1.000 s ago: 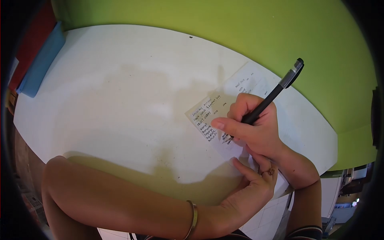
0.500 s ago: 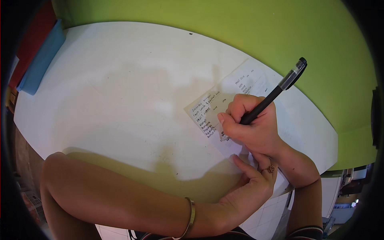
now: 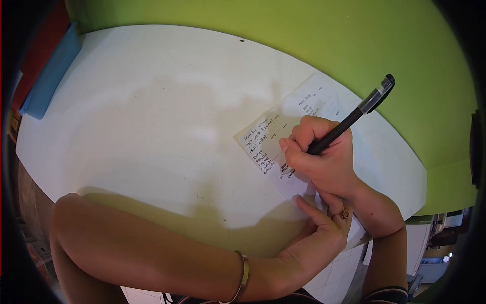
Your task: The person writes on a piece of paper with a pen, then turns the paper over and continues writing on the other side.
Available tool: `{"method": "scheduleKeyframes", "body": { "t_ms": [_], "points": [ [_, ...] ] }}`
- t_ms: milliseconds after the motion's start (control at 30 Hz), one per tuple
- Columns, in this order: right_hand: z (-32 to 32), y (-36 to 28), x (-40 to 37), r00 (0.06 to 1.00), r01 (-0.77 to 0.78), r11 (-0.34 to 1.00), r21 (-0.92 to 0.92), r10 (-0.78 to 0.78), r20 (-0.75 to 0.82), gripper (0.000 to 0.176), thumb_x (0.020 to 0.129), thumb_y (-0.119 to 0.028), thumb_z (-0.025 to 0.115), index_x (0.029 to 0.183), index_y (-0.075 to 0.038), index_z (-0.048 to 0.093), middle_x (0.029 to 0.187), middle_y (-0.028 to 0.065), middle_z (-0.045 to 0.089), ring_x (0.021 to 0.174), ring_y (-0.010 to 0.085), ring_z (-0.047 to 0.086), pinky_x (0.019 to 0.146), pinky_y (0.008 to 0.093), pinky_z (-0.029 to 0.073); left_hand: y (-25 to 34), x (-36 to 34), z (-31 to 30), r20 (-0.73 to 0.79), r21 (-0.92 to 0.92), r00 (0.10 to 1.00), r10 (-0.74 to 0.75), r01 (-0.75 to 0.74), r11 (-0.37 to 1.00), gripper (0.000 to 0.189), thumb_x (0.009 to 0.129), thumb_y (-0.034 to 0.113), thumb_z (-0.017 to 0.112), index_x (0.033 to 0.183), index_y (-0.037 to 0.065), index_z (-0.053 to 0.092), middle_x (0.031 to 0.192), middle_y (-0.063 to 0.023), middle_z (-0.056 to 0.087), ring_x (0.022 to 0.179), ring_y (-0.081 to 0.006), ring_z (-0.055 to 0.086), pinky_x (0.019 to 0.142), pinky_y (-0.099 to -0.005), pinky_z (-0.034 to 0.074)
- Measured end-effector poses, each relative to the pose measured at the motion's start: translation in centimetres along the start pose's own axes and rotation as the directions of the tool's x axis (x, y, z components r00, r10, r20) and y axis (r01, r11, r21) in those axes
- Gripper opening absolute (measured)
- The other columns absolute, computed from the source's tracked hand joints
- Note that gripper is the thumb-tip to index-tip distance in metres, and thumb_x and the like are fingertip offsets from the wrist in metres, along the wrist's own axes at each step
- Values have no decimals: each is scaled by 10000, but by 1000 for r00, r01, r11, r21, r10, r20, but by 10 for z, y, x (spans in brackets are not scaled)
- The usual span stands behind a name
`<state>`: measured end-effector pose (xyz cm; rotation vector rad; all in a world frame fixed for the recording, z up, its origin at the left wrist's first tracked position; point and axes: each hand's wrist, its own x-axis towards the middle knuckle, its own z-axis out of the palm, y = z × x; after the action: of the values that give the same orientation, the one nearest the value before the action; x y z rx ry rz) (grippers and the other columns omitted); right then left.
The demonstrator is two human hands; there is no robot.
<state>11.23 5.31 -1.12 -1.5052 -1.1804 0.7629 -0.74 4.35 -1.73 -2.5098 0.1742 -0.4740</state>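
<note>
My right hand (image 3: 326, 157) is closed around a black pen (image 3: 345, 124) with a clear, dark-clipped cap on its upper end. The pen slants up to the right, and its tip is hidden behind my fingers. Beneath that hand lies a white sheet of paper (image 3: 291, 119) with handwritten lists, including "Mango", "Banana" and "Avocado". My left hand (image 3: 321, 230) rests at the sheet's lower edge, below my right hand. Its thumb is apart from the fingers, which are partly covered by my right hand. It wears a ring (image 3: 345, 214), and a bracelet (image 3: 244, 276) circles the wrist.
The white table (image 3: 152, 126) has a curved far edge against a green wall (image 3: 304, 30). A blue bin (image 3: 50, 73) stands at the far left. White floor tiles (image 3: 331, 276) show below the near edge, with blurred items at the lower right.
My right hand and the pen have shifted slightly right and up. More small writing shows just left of that hand. My left hand stays in place.
</note>
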Motion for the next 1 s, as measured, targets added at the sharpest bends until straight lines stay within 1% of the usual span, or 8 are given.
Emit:
{"method": "scheduleKeyframes", "body": {
  "t_ms": [67,133,233,367,433,767,833,1000],
  "points": [
    [0,0,-1,1000,6,1000,-1,-6,-3,314,746,34,621,568,-63,380,527,-59,378,506,11,346,449,201,275,2,2,1,-10,32,999,-53,54,998,220,749,48,540,943,-27,613,881,-128,548,811,-267,590,555,-377,594],
    [0,2,0,1000,22,1000,7,-22,-18,315,746,36,620,568,-64,380,528,-59,377,506,10,343,450,200,275,-1,0,0,1,-12,1000,-2,2,1000,220,748,52,543,940,-27,613,880,-128,548,811,-267,590,553,-375,594],
    [0,1,1,999,-2,1000,-10,2,-44,356,725,141,557,562,-81,331,538,-46,380,493,31,319,453,213,294,3,1,1,-6,23,1000,-28,28,999,216,746,57,548,934,-26,616,876,-128,547,810,-267,590,549,-373,594],
    [-1,-3,1,1000,-3,999,-34,3,-9,340,734,104,578,564,-74,344,530,-50,368,497,25,317,453,210,283,-4,-3,-4,-25,36,999,-43,44,998,260,784,121,526,962,-38,631,900,-174,551,847,-299,588,543,-394,559],
    [-1,0,1,1000,28,997,-65,-29,-12,324,753,34,620,567,-62,373,522,-59,354,507,11,329,449,205,262,4,2,1,-15,64,998,-56,57,996,227,759,80,541,940,-30,624,881,-141,548,821,-280,591,544,-379,582],
    [-2,-1,0,1000,19,999,-28,-19,-13,327,751,41,617,565,-61,368,534,-57,369,511,13,331,450,206,262,5,2,3,-19,77,998,-54,55,996,230,751,75,547,946,-27,614,889,-128,556,806,-272,596,547,-372,594],
    [-1,-1,-1,999,28,999,-36,-29,-21,327,751,41,617,564,-61,368,535,-57,372,511,14,331,450,206,261,7,1,2,-59,73,993,-106,110,991,242,760,84,546,948,-46,623,891,-155,554,830,-294,594,556,-397,578],
    [-2,0,-1,999,29,999,-42,-30,-23,327,750,45,613,566,-61,365,536,-58,372,512,12,330,449,206,260,1,-3,-2,-6,145,999,-36,37,989,269,765,104,537,983,-40,604,950,-173,573,828,-280,584,563,-375,561]
  ]
}}
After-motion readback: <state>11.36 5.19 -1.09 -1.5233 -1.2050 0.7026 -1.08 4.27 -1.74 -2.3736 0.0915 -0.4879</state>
